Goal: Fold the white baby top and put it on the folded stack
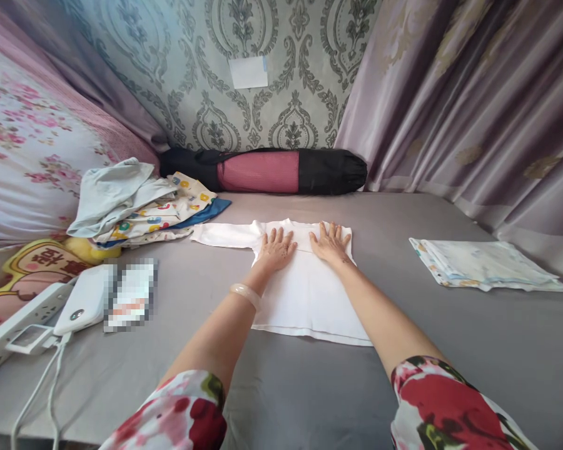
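Note:
A small white long-sleeved shirt point(309, 300) lies flat on the grey sheet point(300, 394), its collar away from me. The left sleeve stretches out to the side; the right one is not seen sticking out. My left hand point(276, 249) rests palm down on the upper left of the shirt, fingers spread. Opposite it, my right hand point(329, 242) presses flat near the right shoulder, its fingers also apart. Neither hand grips the cloth.
Loose clothes point(141, 200) are heaped at the back left. Folded clothes point(488, 264) lie at the right. A power bank point(85, 299), a power strip point(23, 325) and cables sit at the left. A black and pink roll bag point(263, 170) lies along the wall.

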The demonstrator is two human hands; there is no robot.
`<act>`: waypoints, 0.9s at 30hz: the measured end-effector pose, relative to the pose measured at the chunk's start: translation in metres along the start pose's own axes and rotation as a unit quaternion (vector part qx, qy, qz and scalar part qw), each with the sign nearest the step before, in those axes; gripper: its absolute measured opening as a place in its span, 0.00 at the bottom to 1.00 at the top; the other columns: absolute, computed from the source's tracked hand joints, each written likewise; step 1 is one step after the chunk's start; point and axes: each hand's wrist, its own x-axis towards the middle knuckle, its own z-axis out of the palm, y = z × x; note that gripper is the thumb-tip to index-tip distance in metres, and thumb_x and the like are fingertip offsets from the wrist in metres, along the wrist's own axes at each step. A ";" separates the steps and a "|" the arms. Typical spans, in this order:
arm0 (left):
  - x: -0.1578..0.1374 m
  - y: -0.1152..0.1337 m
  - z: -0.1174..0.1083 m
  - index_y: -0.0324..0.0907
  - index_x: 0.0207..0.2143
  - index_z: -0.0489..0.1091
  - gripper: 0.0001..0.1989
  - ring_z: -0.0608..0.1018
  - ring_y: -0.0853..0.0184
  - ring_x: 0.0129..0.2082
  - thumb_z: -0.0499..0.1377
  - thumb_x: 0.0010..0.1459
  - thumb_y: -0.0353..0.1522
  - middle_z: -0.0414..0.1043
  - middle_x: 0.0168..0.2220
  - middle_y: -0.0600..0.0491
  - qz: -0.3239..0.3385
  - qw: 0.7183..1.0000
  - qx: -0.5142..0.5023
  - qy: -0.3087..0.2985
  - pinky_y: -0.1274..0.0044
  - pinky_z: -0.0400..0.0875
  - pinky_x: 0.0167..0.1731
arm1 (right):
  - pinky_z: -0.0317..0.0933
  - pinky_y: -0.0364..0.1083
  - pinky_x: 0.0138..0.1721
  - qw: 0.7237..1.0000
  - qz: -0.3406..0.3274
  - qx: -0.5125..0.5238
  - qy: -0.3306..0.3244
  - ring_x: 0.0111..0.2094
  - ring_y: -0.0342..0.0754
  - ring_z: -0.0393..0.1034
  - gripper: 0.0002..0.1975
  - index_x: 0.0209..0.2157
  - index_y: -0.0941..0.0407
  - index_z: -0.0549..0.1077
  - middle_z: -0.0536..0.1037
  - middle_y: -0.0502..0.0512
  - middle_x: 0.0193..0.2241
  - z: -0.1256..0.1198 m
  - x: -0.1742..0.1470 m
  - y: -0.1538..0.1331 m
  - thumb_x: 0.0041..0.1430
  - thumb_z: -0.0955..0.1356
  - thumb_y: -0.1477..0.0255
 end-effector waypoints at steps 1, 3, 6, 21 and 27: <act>0.000 0.000 0.000 0.44 0.68 0.53 0.31 0.49 0.49 0.70 0.40 0.67 0.46 0.47 0.70 0.43 -0.001 1.000 -0.002 -0.001 0.52 0.42 0.64 | 0.28 0.70 0.64 1.000 0.001 -0.002 -0.003 0.70 0.64 0.30 0.35 0.70 0.55 0.47 0.42 0.65 0.70 -0.001 0.000 0.000 0.68 0.49 0.52; 0.000 0.001 -0.001 0.44 0.67 0.54 0.30 0.49 0.49 0.69 0.41 0.67 0.45 0.48 0.70 0.44 0.000 1.000 -0.005 0.001 0.52 0.42 0.65 | 0.29 0.70 0.64 1.000 0.006 -0.005 -0.013 0.70 0.64 0.31 0.35 0.70 0.56 0.48 0.42 0.65 0.70 -0.004 0.000 -0.001 0.68 0.50 0.53; -0.001 0.001 -0.001 0.41 0.66 0.55 0.28 0.52 0.51 0.69 0.41 0.68 0.42 0.51 0.69 0.43 0.002 1.000 -0.019 0.021 0.53 0.44 0.65 | 0.30 0.70 0.64 1.000 -0.013 -0.010 -0.009 0.70 0.62 0.32 0.33 0.69 0.58 0.49 0.41 0.68 0.70 -0.008 -0.003 -0.008 0.69 0.51 0.57; 0.005 -0.021 0.009 0.28 0.63 0.53 0.29 0.65 0.55 0.63 0.45 0.58 0.24 0.63 0.61 0.31 -0.015 0.971 -0.179 0.161 0.61 0.60 0.62 | 0.28 0.60 0.68 0.964 -0.250 0.011 -0.092 0.71 0.51 0.33 0.31 0.69 0.62 0.48 0.44 0.57 0.71 0.003 -0.010 -0.073 0.70 0.46 0.64; 0.004 -0.023 0.009 0.31 0.64 0.51 0.30 0.65 0.56 0.64 0.46 0.58 0.24 0.62 0.62 0.34 -0.007 0.964 -0.209 0.163 0.61 0.58 0.63 | 0.29 0.61 0.68 0.970 -0.228 0.029 -0.078 0.71 0.51 0.34 0.30 0.69 0.57 0.50 0.45 0.54 0.71 0.006 0.000 -0.079 0.70 0.47 0.64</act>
